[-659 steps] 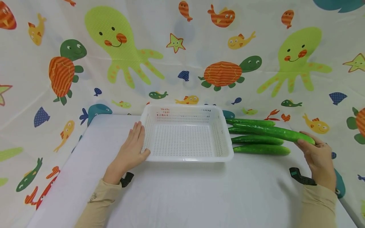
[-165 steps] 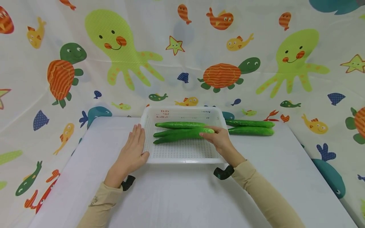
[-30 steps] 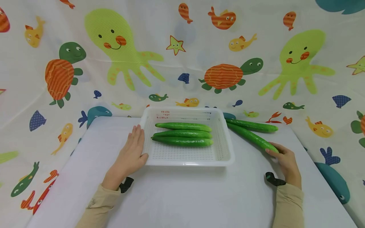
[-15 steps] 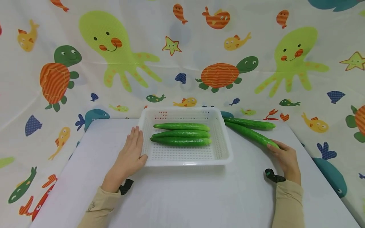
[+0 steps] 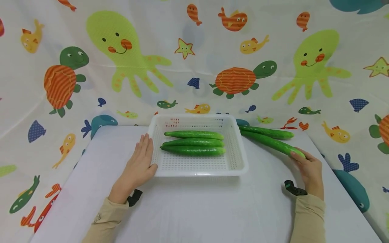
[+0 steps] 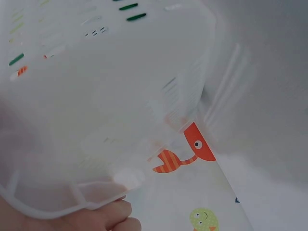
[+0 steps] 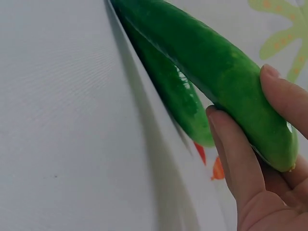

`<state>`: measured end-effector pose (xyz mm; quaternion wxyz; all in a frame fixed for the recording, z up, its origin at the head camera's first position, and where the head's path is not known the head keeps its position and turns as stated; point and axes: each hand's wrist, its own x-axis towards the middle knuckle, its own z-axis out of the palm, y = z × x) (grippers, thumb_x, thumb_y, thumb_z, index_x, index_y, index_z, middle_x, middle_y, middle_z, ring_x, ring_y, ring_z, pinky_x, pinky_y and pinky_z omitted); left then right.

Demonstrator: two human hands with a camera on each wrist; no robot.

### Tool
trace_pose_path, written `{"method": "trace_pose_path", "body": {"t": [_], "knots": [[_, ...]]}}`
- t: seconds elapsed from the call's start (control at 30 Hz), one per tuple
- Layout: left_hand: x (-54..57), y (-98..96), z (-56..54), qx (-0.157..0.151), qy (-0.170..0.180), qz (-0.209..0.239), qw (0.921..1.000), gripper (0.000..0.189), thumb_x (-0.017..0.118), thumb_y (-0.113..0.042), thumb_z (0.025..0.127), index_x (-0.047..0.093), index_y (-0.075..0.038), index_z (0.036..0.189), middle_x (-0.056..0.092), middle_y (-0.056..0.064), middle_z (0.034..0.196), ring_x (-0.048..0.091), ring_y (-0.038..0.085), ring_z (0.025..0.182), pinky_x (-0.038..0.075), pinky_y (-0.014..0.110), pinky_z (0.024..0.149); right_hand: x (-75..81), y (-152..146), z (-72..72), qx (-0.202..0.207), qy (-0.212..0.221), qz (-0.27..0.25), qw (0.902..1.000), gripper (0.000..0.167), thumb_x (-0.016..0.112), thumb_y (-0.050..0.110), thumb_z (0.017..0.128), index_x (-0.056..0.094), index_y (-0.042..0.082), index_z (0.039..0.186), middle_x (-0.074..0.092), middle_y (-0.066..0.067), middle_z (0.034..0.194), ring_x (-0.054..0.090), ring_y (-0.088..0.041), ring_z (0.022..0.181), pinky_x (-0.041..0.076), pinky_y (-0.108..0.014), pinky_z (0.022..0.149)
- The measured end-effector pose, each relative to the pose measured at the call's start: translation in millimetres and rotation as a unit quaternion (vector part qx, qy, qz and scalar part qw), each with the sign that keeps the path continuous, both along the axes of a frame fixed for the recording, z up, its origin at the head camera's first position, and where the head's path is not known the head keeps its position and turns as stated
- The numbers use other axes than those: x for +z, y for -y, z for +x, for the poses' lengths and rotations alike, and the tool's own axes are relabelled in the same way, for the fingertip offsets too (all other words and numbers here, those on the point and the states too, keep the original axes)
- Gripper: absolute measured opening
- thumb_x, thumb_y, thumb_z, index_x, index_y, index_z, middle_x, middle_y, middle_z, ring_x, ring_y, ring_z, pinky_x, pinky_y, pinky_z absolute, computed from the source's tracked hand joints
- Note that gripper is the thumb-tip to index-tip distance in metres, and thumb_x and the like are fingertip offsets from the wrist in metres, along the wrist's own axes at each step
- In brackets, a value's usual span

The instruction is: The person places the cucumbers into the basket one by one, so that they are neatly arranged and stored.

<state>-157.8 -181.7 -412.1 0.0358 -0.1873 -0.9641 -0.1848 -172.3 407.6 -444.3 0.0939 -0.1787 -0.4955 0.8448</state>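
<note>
My right hand (image 5: pixel 311 170) pinches the near end of a long green cucumber (image 5: pixel 270 143) right of the white plastic basket (image 5: pixel 197 174). Thumb and fingers (image 7: pixel 238 149) lie on opposite sides of it in the right wrist view. The far tip of that cucumber reaches the basket's right side. Behind it lies another cucumber (image 5: pixel 273 133). Three cucumbers (image 5: pixel 192 151) rest side by side inside the basket. My left hand (image 5: pixel 138 165), fingers straight, rests against the basket's left side. Close up in the left wrist view, the basket wall (image 6: pixel 96 110) hides part of that hand.
A white-covered table (image 5: pixel 194 209) carries everything. Right behind the basket hangs a cloth (image 5: pixel 194 30) printed with sea animals, which also drapes at both sides. Each wrist wears a small black camera, such as the right one (image 5: pixel 294 188).
The basket, bare 22 seconds ago, now holds three cucumbers. Since 5.5 seconds ago my right hand has left the basket and gripped another cucumber, just now shifting it slightly right. My left hand stays put.
</note>
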Motion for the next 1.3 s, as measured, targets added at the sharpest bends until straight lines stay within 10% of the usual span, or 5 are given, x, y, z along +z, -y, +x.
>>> {"method": "trace_pose_path", "body": {"t": [0.53, 1.3], "knots": [[1.7, -2.3, -1.4, 0.002, 0.003, -0.005, 1.0000, 0.082, 0.048, -0.014, 0.087, 0.007, 0.016, 0.151, -0.008, 0.028, 0.161, -0.008, 0.039, 0.150, 0.005, 0.053, 0.120, 55.5, 10.8, 7.1, -0.029, -0.032, 0.037, 0.9984, 0.041, 0.072, -0.002, 0.085, 0.069, 0.005, 0.126, 0.052, -0.001, 0.126, 0.050, -0.015, 0.113, 0.057, -0.023, 0.077], [2.4, 0.7, -0.6, 0.000, 0.003, -0.001, 1.0000, 0.080, 0.047, -0.014, 0.087, 0.008, 0.017, 0.150, -0.006, 0.030, 0.161, -0.007, 0.040, 0.150, 0.006, 0.054, 0.120, 128.4, 97.0, -27.7, 0.083, -0.243, 0.090, 0.9624, 0.032, 0.062, -0.017, 0.087, 0.067, -0.012, 0.118, 0.062, -0.014, 0.112, 0.064, -0.022, 0.097, 0.057, -0.029, 0.085]]}}
